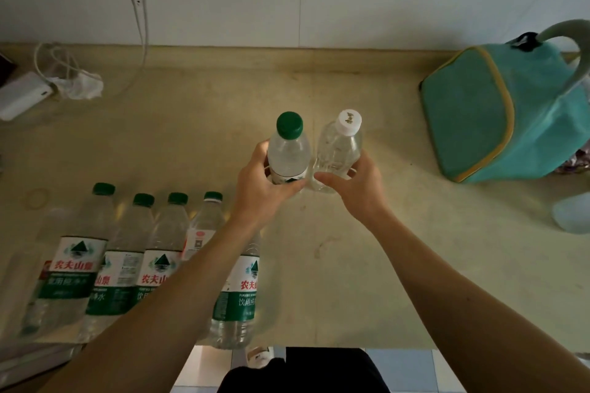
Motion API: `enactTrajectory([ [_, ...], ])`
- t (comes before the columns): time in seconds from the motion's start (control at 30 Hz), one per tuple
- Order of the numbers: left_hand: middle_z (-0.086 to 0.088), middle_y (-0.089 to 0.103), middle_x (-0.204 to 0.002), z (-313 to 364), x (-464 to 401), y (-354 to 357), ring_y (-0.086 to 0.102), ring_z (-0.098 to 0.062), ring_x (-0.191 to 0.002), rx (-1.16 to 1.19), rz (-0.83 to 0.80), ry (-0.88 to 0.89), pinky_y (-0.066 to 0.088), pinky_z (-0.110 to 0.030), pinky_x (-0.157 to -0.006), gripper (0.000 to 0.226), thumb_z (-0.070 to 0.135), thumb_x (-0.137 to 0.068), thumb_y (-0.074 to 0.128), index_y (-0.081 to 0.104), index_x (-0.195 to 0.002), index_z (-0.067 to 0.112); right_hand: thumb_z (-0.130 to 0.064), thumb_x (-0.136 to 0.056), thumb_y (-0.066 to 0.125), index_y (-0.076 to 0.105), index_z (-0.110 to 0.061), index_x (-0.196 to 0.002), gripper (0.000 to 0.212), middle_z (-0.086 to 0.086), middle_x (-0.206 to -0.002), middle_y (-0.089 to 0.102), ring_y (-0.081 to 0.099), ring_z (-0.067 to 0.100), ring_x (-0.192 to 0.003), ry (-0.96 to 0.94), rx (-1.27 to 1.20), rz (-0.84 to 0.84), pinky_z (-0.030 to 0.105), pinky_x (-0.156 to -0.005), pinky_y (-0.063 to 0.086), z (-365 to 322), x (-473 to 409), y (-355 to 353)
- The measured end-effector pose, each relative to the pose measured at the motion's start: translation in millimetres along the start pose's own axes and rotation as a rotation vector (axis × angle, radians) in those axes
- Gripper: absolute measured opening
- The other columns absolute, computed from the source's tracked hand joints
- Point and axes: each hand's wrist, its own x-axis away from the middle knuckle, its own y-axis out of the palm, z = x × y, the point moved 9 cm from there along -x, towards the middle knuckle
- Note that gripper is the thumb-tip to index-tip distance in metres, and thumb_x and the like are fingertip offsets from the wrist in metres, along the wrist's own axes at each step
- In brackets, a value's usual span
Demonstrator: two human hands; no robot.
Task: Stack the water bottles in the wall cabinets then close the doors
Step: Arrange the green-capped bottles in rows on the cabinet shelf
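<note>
My left hand [260, 183] grips a clear water bottle with a green cap [289, 150] around its lower body. Right beside it, my right hand [354, 187] grips a clear bottle with a white cap [341, 147]. Both bottles are upright and side by side above the middle of the beige countertop [351, 265]. Several more green-capped bottles with green and white labels [127, 262] stand in a row at the counter's front left, partly hidden by my left forearm. No wall cabinet is in view.
A teal bag with yellow trim [498, 112] sits at the back right. At the back left are a white power bank [22, 96], a crumpled white wrapper and a cable hanging down the wall. A pale round object [571, 212] lies at the right edge.
</note>
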Motion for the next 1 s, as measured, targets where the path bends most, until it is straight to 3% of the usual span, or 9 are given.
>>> enactTrajectory([
  [0.2,0.016,0.069,-0.1,11.2,0.3,-10.9,0.068,-0.008,-0.097,0.055,0.051,0.018,0.055,-0.024,-0.078,0.063,0.032,-0.058,0.092,0.056,-0.11,0.033,-0.029,-0.069,0.091,0.064,-0.027,-0.11,0.049,-0.022,-0.095,0.073,0.069,-0.001,-0.09,-0.014,-0.03,0.057,0.038,-0.089,0.058,-18.3,14.3,-8.2],
  [0.37,0.017,0.067,-0.106,65.7,2.8,-38.2,0.065,-0.002,-0.101,0.104,0.057,0.166,0.055,-0.017,-0.081,0.067,0.032,-0.062,0.092,0.055,-0.118,0.029,-0.024,-0.07,0.091,0.065,-0.02,-0.118,0.055,-0.011,-0.103,0.075,0.071,0.005,-0.095,-0.108,-0.095,0.147,0.038,-0.093,0.057,-74.4,35.2,-29.6],
  [0.57,0.021,0.068,-0.106,173.6,13.4,-82.9,0.064,0.002,-0.102,0.195,0.046,0.396,0.055,-0.022,-0.086,0.064,0.033,-0.063,0.092,0.055,-0.116,0.038,-0.027,-0.07,0.091,0.064,-0.022,-0.119,0.056,-0.014,-0.104,0.075,0.069,-0.001,-0.096,-0.334,-0.086,0.228,0.025,-0.087,0.056,-187.0,80.2,-68.8],
  [0.77,0.013,0.069,-0.113,297.5,40.0,-136.3,0.066,-0.006,-0.106,0.25,0.068,0.649,0.056,-0.031,-0.091,0.07,0.038,-0.063,0.091,0.056,-0.123,0.032,-0.021,-0.071,0.09,0.065,-0.02,-0.12,0.056,-0.012,-0.105,0.075,0.069,0.001,-0.1,-0.54,-0.126,0.362,0.022,-0.091,0.054,-297.1,136.4,-122.6],
  [0.87,0.013,0.068,-0.115,359.9,56.7,-163.3,0.065,-0.01,-0.108,0.261,0.086,0.767,0.057,-0.032,-0.09,0.07,0.035,-0.065,0.093,0.056,-0.125,0.031,-0.021,-0.072,0.089,0.066,-0.019,-0.12,0.054,-0.014,-0.104,0.075,0.069,-0.004,-0.096,-0.632,-0.151,0.432,0.008,-0.079,0.053,-351.2,164.8,-152.0],
  [1.0,0.012,0.068,-0.116,439.0,77.0,-192.5,0.065,-0.011,-0.108,0.283,0.093,0.902,0.058,-0.033,-0.091,0.067,0.032,-0.068,0.092,0.056,-0.125,0.028,-0.015,-0.073,0.088,0.07,-0.012,-0.113,0.044,-0.019,-0.091,0.076,0.07,-0.006,-0.086,-0.757,-0.209,0.507,0.005,-0.068,0.049,-422.4,202.2,-192.2],
])
